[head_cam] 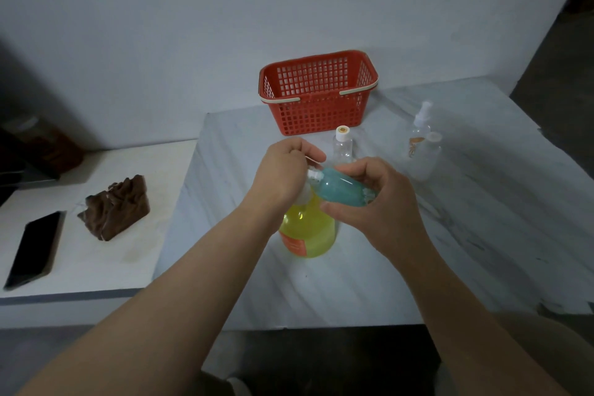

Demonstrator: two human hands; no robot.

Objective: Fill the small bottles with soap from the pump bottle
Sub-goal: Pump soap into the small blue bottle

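The right hand [369, 202] gripped the small teal plastic bottle [340, 190], tilted nearly flat above the counter [353, 286], neck pointing left at the yellow-soap pump bottle [308, 235], whose pump head the left hand [283, 170] curled over.

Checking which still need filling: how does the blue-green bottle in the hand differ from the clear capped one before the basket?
The blue-green bottle is gripped tilted by the right hand; the clear bottle stands upright on the table, untouched. The blue-green bottle is coloured; the clear bottle is colourless and looks empty. Both are small and see-through.
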